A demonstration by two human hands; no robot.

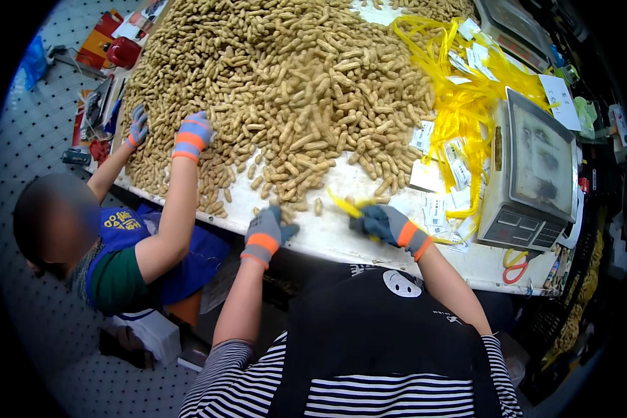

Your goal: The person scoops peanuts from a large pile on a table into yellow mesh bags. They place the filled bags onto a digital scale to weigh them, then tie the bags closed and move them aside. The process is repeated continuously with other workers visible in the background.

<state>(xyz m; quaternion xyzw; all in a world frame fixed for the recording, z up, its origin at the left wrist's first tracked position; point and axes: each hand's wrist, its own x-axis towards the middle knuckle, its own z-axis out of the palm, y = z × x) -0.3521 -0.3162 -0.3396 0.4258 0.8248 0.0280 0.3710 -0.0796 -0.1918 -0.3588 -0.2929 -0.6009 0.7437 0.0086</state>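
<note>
A large heap of unshelled peanuts (279, 90) covers most of the white table (348, 237). My left hand (265, 233), in a grey glove with an orange band, is at the table's front edge beside the nearest peanuts. Its thumb stands apart from the fingers, and nothing shows in it. My right hand (391, 226), gloved the same way, is closed on a yellow mesh bag (344, 203), whose strip sticks out toward the left. More yellow mesh bags (460, 104) with white labels lie piled to the right of the heap.
A weighing scale (536, 167) stands at the right, with another scale (514, 31) behind it. Scissors (514, 266) with red and yellow handles lie near the front right edge. To my left, a co-worker's gloved hands (191, 134) touch the heap.
</note>
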